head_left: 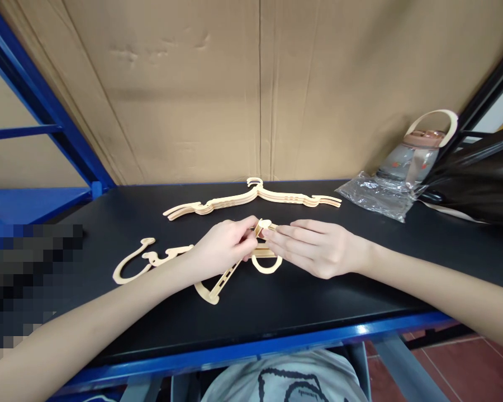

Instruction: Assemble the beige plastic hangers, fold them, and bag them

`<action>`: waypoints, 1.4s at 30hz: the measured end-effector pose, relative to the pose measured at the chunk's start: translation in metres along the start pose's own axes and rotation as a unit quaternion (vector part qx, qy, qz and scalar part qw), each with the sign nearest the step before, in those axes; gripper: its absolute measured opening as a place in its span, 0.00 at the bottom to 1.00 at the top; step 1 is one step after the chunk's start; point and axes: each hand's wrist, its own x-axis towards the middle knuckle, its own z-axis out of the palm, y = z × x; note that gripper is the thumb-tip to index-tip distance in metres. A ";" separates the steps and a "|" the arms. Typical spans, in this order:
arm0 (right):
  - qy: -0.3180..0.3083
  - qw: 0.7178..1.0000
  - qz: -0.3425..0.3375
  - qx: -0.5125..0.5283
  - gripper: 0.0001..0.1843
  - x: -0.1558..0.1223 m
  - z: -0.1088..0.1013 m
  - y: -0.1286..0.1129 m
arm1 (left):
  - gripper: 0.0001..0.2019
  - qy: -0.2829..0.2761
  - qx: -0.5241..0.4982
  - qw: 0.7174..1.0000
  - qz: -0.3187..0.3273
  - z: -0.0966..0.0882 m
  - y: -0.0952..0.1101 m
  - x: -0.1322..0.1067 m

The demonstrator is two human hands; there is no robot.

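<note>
My left hand is closed in a pinch on a cream plastic folding hanger, just above the middle of the black table. One slotted arm of it slants down to the lower left and ends in a curved tip. My right hand grips the same hanger from the other side, fingertips together near its centre joint. A curved cream loop shows below the fingers; I cannot tell which part it belongs to. Loose cream hanger parts, one hook-shaped, lie left of my left forearm. My fingers hide much of the joint.
Behind my hands, a stack of cream hangers lies on the black table. To the right are a crumpled clear plastic bag, a water bottle with a handle, and a black bag. Cardboard stands along the back.
</note>
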 end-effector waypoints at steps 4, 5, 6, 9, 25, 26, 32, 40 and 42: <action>-0.009 0.999 -0.010 0.034 0.08 -0.002 0.003 0.001 | 0.07 0.000 -0.035 0.999 -0.017 0.002 0.001 0.002; -0.013 0.999 -0.012 0.039 0.08 -0.002 0.004 0.001 | 0.07 -0.001 -0.041 0.999 -0.020 0.002 0.001 0.002; -0.016 0.999 -0.012 0.042 0.08 -0.002 0.004 0.001 | 0.07 -0.002 -0.046 0.999 -0.023 0.002 0.002 0.002; -0.020 0.999 -0.008 0.047 0.09 -0.001 0.004 0.002 | 0.07 -0.002 -0.049 0.998 -0.025 0.002 0.002 0.003; -0.047 0.998 -0.030 0.014 0.10 0.007 -0.003 0.004 | 0.08 -0.023 0.024 0.999 -0.023 -0.001 0.002 0.005; -0.049 0.998 -0.029 0.013 0.09 0.007 -0.003 0.004 | 0.08 -0.024 0.032 0.999 -0.023 -0.001 0.002 0.005; -0.052 0.998 -0.021 0.031 0.09 0.008 -0.002 0.001 | 0.09 -0.034 0.169 0.985 -0.021 -0.001 0.011 0.005; -0.028 0.999 -0.032 0.011 0.09 0.004 0.005 -0.010 | 0.08 -0.039 0.255 0.966 -0.033 -0.003 0.016 0.001; -0.032 0.999 -0.021 0.021 0.10 0.004 0.006 -0.008 | 0.07 -0.019 0.227 0.973 -0.029 -0.005 0.013 -0.001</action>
